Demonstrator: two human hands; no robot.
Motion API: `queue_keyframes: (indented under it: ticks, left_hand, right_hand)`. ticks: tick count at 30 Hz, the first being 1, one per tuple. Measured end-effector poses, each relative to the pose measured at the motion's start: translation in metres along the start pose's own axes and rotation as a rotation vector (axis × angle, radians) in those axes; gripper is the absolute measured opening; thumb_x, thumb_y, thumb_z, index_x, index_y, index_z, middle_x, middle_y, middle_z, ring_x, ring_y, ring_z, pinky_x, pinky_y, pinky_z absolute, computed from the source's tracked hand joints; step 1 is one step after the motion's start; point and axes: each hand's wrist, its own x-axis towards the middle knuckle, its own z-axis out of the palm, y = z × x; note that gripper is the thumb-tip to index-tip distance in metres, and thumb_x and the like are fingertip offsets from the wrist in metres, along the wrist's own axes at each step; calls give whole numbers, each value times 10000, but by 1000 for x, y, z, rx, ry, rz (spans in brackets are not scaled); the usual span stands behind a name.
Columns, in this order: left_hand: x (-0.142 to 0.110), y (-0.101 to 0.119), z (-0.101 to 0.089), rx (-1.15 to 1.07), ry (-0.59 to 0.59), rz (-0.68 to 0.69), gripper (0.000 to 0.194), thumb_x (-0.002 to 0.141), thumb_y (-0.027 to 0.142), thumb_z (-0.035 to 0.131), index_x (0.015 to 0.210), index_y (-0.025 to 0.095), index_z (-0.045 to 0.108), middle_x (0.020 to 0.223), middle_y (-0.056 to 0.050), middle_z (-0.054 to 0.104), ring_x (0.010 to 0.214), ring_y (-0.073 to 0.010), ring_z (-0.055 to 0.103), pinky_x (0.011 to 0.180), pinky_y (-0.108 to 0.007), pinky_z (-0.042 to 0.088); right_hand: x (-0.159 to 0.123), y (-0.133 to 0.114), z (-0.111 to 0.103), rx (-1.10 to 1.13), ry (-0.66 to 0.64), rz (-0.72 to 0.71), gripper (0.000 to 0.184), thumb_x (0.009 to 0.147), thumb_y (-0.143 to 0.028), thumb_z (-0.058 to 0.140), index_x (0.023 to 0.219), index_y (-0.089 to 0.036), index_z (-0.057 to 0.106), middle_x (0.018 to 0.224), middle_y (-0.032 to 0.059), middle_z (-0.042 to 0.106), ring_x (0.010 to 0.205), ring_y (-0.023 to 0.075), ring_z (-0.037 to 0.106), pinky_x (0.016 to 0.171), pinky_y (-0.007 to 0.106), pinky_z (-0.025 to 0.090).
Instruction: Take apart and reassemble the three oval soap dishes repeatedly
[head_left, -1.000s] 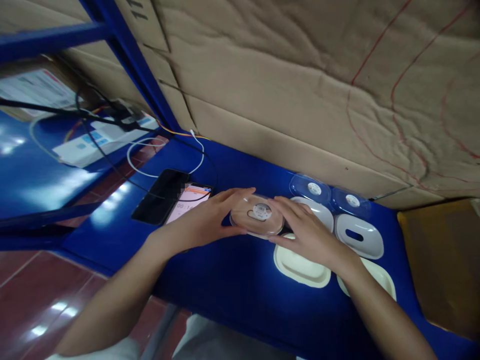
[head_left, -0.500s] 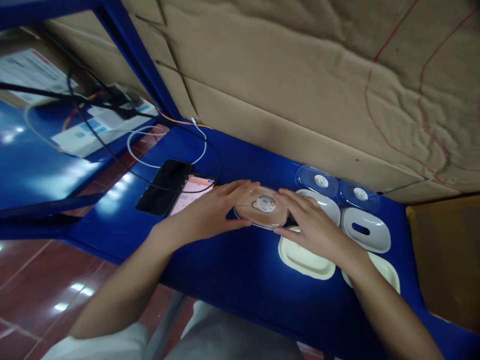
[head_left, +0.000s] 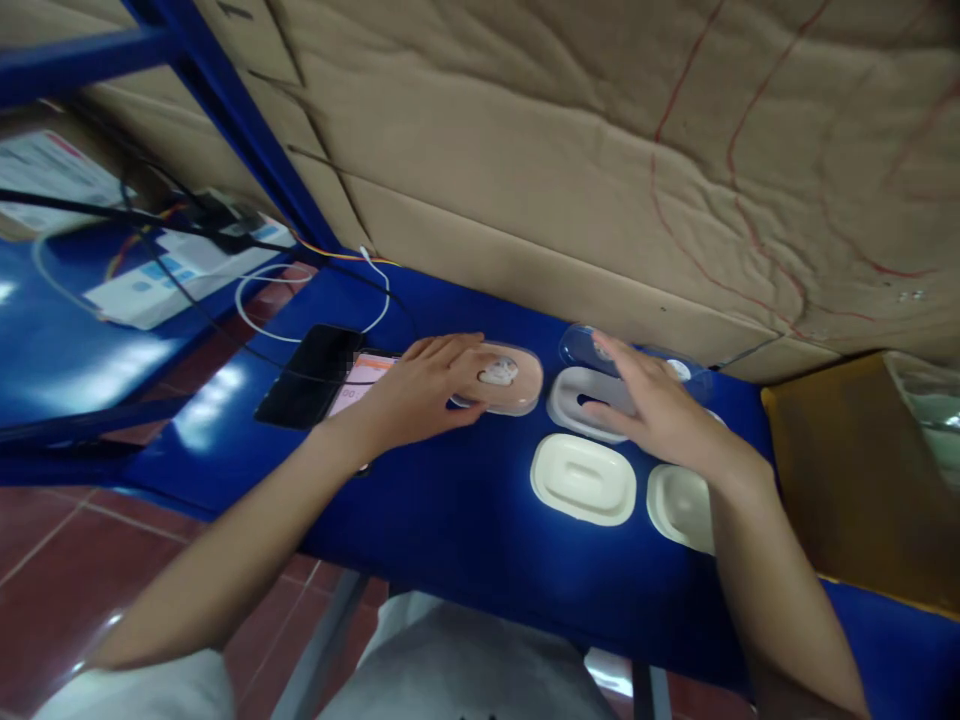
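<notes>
Two bare hands reach in across the middle of the frame. The left hand is curled round the left end of an oval container just right of centre, fingers along its far edge, thumb at the near one. The right hand, thumb and fingers spread wide, appears to hold nothing; it overlaps a pale slotted tray and a clear plastic piece, contact unclear. Gripped at one end only, the container could swivel if pressed unevenly, and a low right thumb might knock the slotted tray askew. Glossy transparent plastic covers the container's tan surface, with a whitish label on top. Lower right, a cream tray shows rounded corners and a raised rim. Smooth blue tabletop surrounds these; creased brown cardboard fills the upper frame.
</notes>
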Motion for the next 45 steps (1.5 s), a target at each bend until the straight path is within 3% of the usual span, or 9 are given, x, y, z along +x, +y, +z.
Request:
queue_keyframes:
  ticks: [5,10,14,19,22,24,30,37,45]
  left_hand:
    - [31,-3,-5,136,31,-9,516,1005,219,609,1516,157,578,1654,-226,502,1544,-407,485,1248,-596,415]
    - [49,43,6,18,-11,101,533,1063,307,594,1577,196,509,1648,-179,521,1520,-361,520,1247,-555,439]
    - [41,70,29,-124,-91,188,653,1044,433,666,1619,213,450,1658,-189,504,1528,-373,506,1253,-582,430]
    - [52,61,50,-227,-125,134,800,1032,513,670,1682,193,331,1756,-255,303,1638,-419,318,1277,-643,358]
    - [68,51,55,-304,-177,126,884,971,495,747,1681,196,314,1702,-250,410,1575,-417,432,1252,-632,394]
    - [74,49,54,-362,-169,127,826,971,464,746,1653,208,357,1628,-209,525,1500,-377,532,1230,-593,433]
    - [52,63,33,-420,-97,111,743,991,478,737,1614,238,410,1617,-149,554,1490,-326,538,1257,-522,419]
    - [20,63,29,-396,-222,178,904,933,532,821,1667,299,348,1556,-133,605,1436,-342,576,1220,-515,432]
    - [17,66,28,-315,-239,242,891,940,520,813,1668,294,352,1448,-120,642,1363,-338,600,1195,-503,429]
  right_hand:
    - [-29,34,-23,-44,22,135,750,1061,-560,548,1696,-239,311,1641,182,553,1522,383,524,1225,635,415]
    - [-39,52,-16,-88,-47,191,600,1061,-520,532,1570,-204,528,1541,188,651,1421,397,621,1182,647,449]
    - [-43,46,-18,-24,-65,148,623,1062,-537,544,1589,-205,521,1573,175,626,1446,374,601,1208,607,444]
    - [-43,43,-5,-7,-202,190,853,929,-546,757,1667,-297,409,1694,157,493,1568,418,450,1241,707,353]
    - [-39,45,4,-46,-221,218,865,904,-446,788,1661,-299,396,1680,174,500,1575,427,433,1257,785,232]
    - [-38,44,2,-53,-189,197,785,919,-386,758,1627,-286,433,1615,175,567,1529,417,494,1263,802,185]
    - [-62,24,-16,-15,-90,101,764,937,-448,750,1620,-352,420,1600,102,593,1496,418,529,1270,741,277]
    - [-110,-1,4,73,-174,99,836,992,-507,712,1683,-380,259,1673,119,513,1542,396,485,1273,750,286]
    - [-114,-5,10,112,-200,105,840,1004,-456,696,1696,-373,226,1663,125,517,1538,388,489,1258,732,335]
